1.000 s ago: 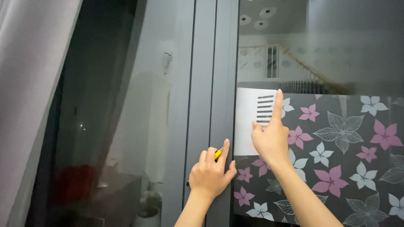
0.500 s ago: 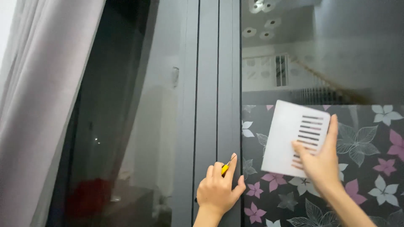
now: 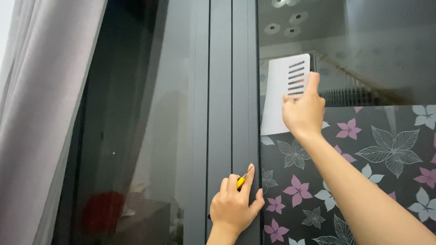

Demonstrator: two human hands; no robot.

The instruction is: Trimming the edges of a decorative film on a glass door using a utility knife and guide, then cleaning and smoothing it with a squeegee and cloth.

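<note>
The scraper card (image 3: pixel 285 93) in the right hand (image 3: pixel 303 113) is plain white, with a column of dark slots at its two o'clock corner. The window film (image 3: pixel 363 181) at five o'clock is charcoal black, patterned with pink, pale blue-white and grey outlined flowers and veined leaves. The small knife (image 3: pixel 241 180) in the left hand (image 3: pixel 234 208) has a yellow body. The window frame (image 3: pixel 220 90) is dark grey. The curtain (image 3: pixel 41 113) at nine o'clock is pale grey-lilac.

I have one head-worn view, close to the window frame (image 3: pixel 227 90), facing it level, glass (image 3: pixel 363 54) at right.
</note>
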